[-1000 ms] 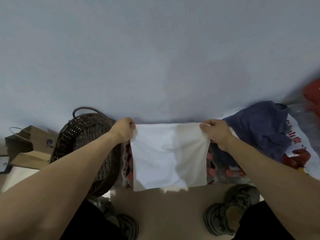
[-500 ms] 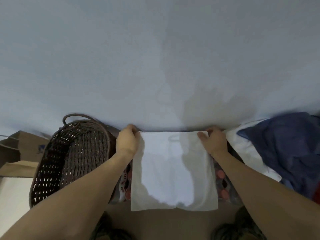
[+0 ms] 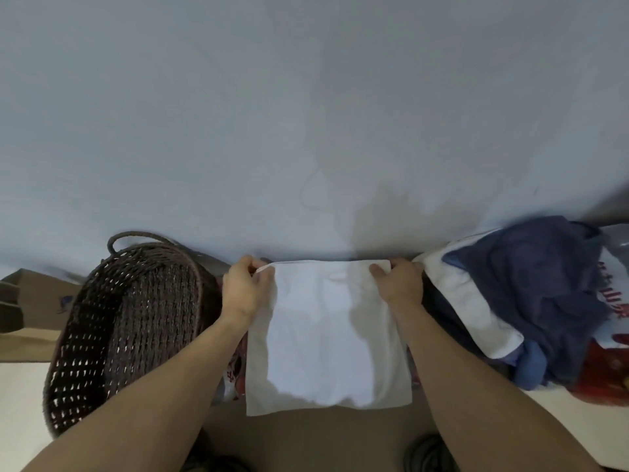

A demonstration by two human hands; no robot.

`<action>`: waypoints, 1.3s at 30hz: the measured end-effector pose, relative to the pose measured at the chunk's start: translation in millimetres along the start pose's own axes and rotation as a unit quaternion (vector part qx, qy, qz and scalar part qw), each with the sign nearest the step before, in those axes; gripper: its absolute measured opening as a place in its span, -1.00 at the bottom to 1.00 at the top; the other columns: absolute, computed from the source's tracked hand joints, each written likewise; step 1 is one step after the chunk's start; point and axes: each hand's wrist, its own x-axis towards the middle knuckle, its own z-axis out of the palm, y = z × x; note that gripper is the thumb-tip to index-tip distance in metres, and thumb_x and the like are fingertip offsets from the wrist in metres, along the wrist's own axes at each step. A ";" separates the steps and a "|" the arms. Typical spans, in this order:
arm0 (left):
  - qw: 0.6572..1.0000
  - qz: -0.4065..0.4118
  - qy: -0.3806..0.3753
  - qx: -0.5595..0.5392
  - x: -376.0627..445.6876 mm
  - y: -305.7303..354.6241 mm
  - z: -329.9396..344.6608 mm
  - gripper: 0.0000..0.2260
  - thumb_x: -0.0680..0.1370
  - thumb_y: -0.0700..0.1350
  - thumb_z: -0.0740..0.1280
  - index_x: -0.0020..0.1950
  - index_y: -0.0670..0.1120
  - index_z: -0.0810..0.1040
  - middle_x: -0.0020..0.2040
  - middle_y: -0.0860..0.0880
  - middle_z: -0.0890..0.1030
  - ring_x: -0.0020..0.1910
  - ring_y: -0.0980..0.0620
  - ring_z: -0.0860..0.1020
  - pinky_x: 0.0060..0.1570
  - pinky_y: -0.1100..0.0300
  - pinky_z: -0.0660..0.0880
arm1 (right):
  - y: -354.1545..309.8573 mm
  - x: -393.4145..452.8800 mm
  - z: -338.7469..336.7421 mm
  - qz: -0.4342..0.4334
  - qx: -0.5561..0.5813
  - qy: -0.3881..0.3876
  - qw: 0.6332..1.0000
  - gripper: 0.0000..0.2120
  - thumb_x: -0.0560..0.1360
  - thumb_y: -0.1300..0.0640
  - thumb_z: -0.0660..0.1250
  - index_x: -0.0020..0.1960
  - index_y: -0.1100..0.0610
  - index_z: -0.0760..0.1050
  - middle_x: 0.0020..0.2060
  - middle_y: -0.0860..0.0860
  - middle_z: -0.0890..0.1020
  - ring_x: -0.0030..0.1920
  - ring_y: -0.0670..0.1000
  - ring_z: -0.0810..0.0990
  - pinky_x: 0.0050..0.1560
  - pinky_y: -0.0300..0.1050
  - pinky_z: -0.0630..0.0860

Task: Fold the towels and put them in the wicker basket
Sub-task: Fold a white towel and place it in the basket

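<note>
1. Grey wall (image 3: 306, 114) fills the background.
2. Wicker basket (image 3: 112, 335) is seen at the left, beside the towel.
3. White towel (image 3: 326, 338) is held up by its top corners.
4. Left hand (image 3: 246, 291) and right hand (image 3: 398, 284) are each pinched onto a corner.

**White towel held by its 2 top corners**

The left hand (image 3: 247, 290) and right hand (image 3: 399, 284) pinch the top corners of a white rectangular cloth towel (image 3: 326, 338). A dark brown woven wicker basket (image 3: 115, 321) sits left; a dark blue crumpled towel (image 3: 537, 287) lies right.
</note>
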 end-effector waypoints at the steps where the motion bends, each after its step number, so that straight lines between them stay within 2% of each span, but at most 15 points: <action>1: 1.000 -0.005 0.006 -0.026 -3.3 2.8 -3.5 -0.87 0.51 -0.07 0.41 -0.18 -0.07 0.53 -0.24 0.01 0.62 -0.21 0.06 0.59 -0.20 0.13 0.53 | -0.6 -0.1 -1.8 -0.004 0.013 0.001 1.000 -0.69 0.51 -0.02 0.40 -0.03 0.25 0.52 -0.01 0.22 0.55 0.17 0.24 0.45 0.05 -0.01 0.45; 7: 0.997 -0.001 0.030 -0.078 -17.9 6.5 -23.1 -0.76 0.48 -0.04 0.49 -0.22 -0.14 0.51 -0.29 -0.06 0.62 -0.31 0.05 0.56 -0.30 0.17 0.47 | -8.9 -7.0 -5.7 0.010 0.133 -0.010 0.991 -0.79 0.49 0.11 0.42 -0.23 0.14 0.44 -0.25 0.06 0.53 -0.10 0.13 0.55 -0.14 -0.16 0.36; 9: 0.997 0.006 0.034 -0.067 -22.2 7.0 -31.4 -0.74 0.46 -0.01 0.50 -0.24 -0.13 0.50 -0.31 -0.02 0.60 -0.33 0.08 0.55 -0.32 0.20 0.43 | -8.5 -12.0 -11.2 0.031 0.205 -0.016 0.978 -0.86 0.46 0.16 0.45 -0.09 0.22 0.55 -0.18 0.06 0.58 -0.11 0.08 0.53 -0.13 -0.16 0.39; 13: 0.999 0.027 -0.044 0.005 -26.0 16.4 -53.2 -0.72 0.44 -0.01 0.52 -0.21 -0.16 0.51 -0.27 -0.10 0.62 -0.30 -0.01 0.57 -0.27 0.07 0.49 | -7.2 -24.5 -40.3 0.066 0.365 -0.051 0.927 -0.55 0.38 0.32 0.53 0.22 0.33 0.49 0.06 0.16 0.58 0.02 0.11 0.56 0.13 0.05 0.55; 17: 0.986 0.030 -0.126 0.101 -27.6 29.0 -75.0 -0.88 0.48 -0.13 0.48 -0.08 -0.15 0.63 -0.17 -0.12 0.68 -0.18 -0.05 0.62 -0.07 0.09 0.55 | -6.7 -42.8 -73.6 0.059 0.444 -0.172 0.878 -0.69 0.41 0.33 0.50 0.12 0.37 0.58 -0.12 0.22 0.66 -0.24 0.11 0.64 -0.22 -0.07 0.60; 18: 0.982 0.038 -0.144 0.114 -29.1 31.2 -77.5 -0.94 0.49 -0.14 0.46 -0.15 -0.10 0.64 -0.22 -0.06 0.68 -0.23 0.01 0.61 -0.11 0.14 0.53 | -5.2 -46.1 -79.5 0.049 0.433 -0.177 0.883 -0.72 0.42 0.30 0.49 0.10 0.35 0.58 -0.14 0.20 0.66 -0.27 0.10 0.63 -0.31 -0.13 0.57; 20: 0.980 0.043 -0.154 0.119 -33.0 36.0 -78.0 -0.76 0.51 -0.14 0.44 -0.36 -0.02 0.57 -0.40 0.06 0.57 -0.40 0.14 0.49 -0.30 0.25 0.44 | -2.0 -50.1 -88.2 0.032 0.399 -0.178 0.899 -0.76 0.45 0.24 0.49 0.07 0.31 0.58 -0.15 0.19 0.65 -0.29 0.09 0.61 -0.44 -0.20 0.50; 23: 0.993 -0.013 -0.113 0.038 -37.0 37.2 -69.5 -0.74 0.52 -0.08 0.45 -0.34 -0.13 0.55 -0.41 0.03 0.51 -0.40 0.11 0.43 -0.36 0.26 0.37 | 5.3 -48.7 -92.4 0.025 0.383 -0.184 0.905 -0.92 0.49 0.27 0.45 -0.04 0.21 0.58 -0.17 0.14 0.64 -0.39 0.00 0.64 -0.49 -0.21 0.51; 25: 0.993 -0.076 -0.067 -0.064 -37.7 34.3 -60.0 -0.75 0.51 -0.05 0.46 -0.25 -0.21 0.60 -0.31 -0.05 0.56 -0.29 0.02 0.49 -0.24 0.18 0.44 | 12.5 -42.9 -89.5 0.029 0.390 -0.163 0.906 -0.92 0.49 0.29 0.44 -0.03 0.19 0.59 -0.10 0.17 0.66 -0.29 0.04 0.68 -0.38 -0.12 0.59; 28: 0.980 -0.135 -0.021 -0.147 -37.7 26.4 -42.6 -0.66 0.50 -0.01 0.47 -0.15 -0.32 0.60 -0.25 -0.12 0.56 -0.25 -0.02 0.49 -0.18 0.09 0.46 | 22.9 -33.9 -77.4 0.025 0.345 -0.083 0.935 -0.84 0.47 0.22 0.48 0.05 0.22 0.63 0.01 0.19 0.68 0.03 0.21 0.67 0.10 0.15 0.60; 30: 0.983 -0.129 -0.016 -0.130 -33.4 21.8 -30.5 -0.69 0.51 0.00 0.45 -0.18 -0.26 0.59 -0.28 -0.08 0.54 -0.25 -0.01 0.47 -0.23 0.17 0.41 | 28.1 -29.2 -68.7 -0.006 0.261 -0.027 0.965 -0.87 0.47 0.15 0.48 -0.01 0.17 0.64 -0.04 0.12 0.70 0.02 0.15 0.66 0.11 0.05 0.59; 33: 0.984 -0.143 -0.024 -0.101 -22.8 18.4 -17.5 -0.82 0.55 -0.06 0.40 -0.08 -0.18 0.59 -0.13 -0.08 0.61 -0.08 -0.05 0.54 -0.03 0.17 0.47 | 27.4 -22.9 -60.1 -0.035 0.154 0.037 0.987 -0.92 0.49 0.10 0.45 -0.08 0.06 0.57 -0.15 0.02 0.66 -0.05 0.10 0.64 -0.18 -0.23 0.45; 35: 0.987 -0.148 -0.055 -0.031 -23.6 16.2 -11.3 -0.83 0.54 -0.10 0.39 0.00 -0.20 0.56 -0.05 -0.11 0.59 -0.01 -0.09 0.55 0.04 0.13 0.45 | 20.3 -22.1 -48.1 -0.048 0.073 0.097 0.991 -0.85 0.48 0.15 0.42 0.02 0.13 0.53 -0.04 0.08 0.61 0.01 0.17 0.60 -0.11 -0.13 0.44; 37: 0.987 -0.124 -0.081 0.056 -35.6 9.2 -6.7 -0.87 0.52 -0.12 0.38 -0.07 -0.17 0.51 -0.12 -0.10 0.57 -0.08 -0.11 0.55 -0.06 0.15 0.43 | 5.8 -27.8 -27.9 -0.124 -0.036 0.141 0.982 -0.77 0.45 0.19 0.41 0.08 0.19 0.50 0.05 0.15 0.53 0.06 0.21 0.53 0.01 0.03 0.47; 39: 0.987 -0.109 -0.075 0.093 -58.7 0.8 -8.3 -0.89 0.51 -0.16 0.37 -0.11 -0.08 0.45 -0.17 -0.04 0.57 -0.15 -0.07 0.56 -0.13 0.16 0.46 | -16.4 -40.4 -2.3 -0.219 -0.060 0.094 0.969 -0.81 0.42 0.25 0.38 0.03 0.20 0.51 0.02 0.15 0.53 0.06 0.20 0.50 0.06 0.06 0.43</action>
